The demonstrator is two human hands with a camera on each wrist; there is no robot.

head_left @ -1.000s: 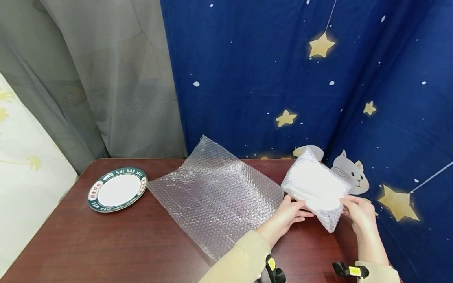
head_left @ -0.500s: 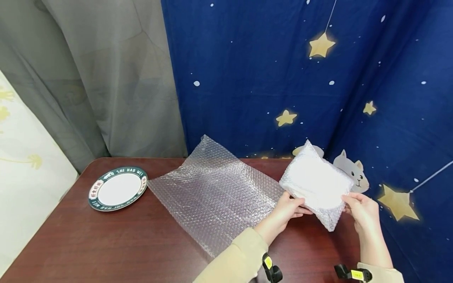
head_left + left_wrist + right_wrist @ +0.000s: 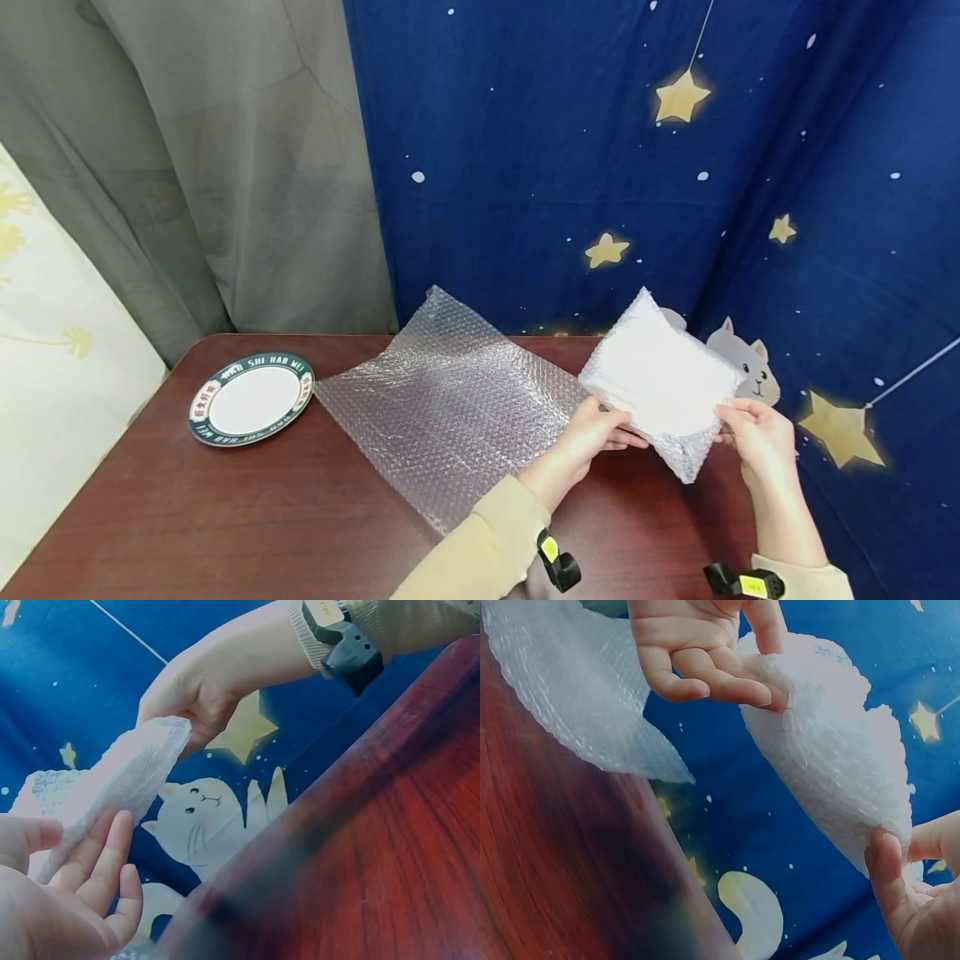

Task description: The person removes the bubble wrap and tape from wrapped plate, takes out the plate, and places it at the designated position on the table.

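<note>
A bubble-wrapped package [image 3: 660,375], whitish and flat with pointed corners, is held up over the right side of the table. My left hand [image 3: 588,437] pinches its lower left edge, thumb on top and fingers beneath. At the lower right edge my right hand [image 3: 761,437] pinches it between thumb and fingers. In the left wrist view the package [image 3: 112,780] stands tilted, apart from the tabletop. Both hands also show in the right wrist view, gripping the package [image 3: 825,750] at its two ends. The wrapping hides what lies inside.
A large sheet of bubble wrap [image 3: 465,408] lies spread on the red-brown table [image 3: 247,517], its far corner raised against the curtain. A white plate with a dark green lettered rim [image 3: 300,421] sits at the far left. A blue star-patterned curtain [image 3: 525,167] hangs behind.
The package has shifted a little to the left and up, with both hands keeping their grip. The bubble wrap sheet and the plate have stayed in place.
</note>
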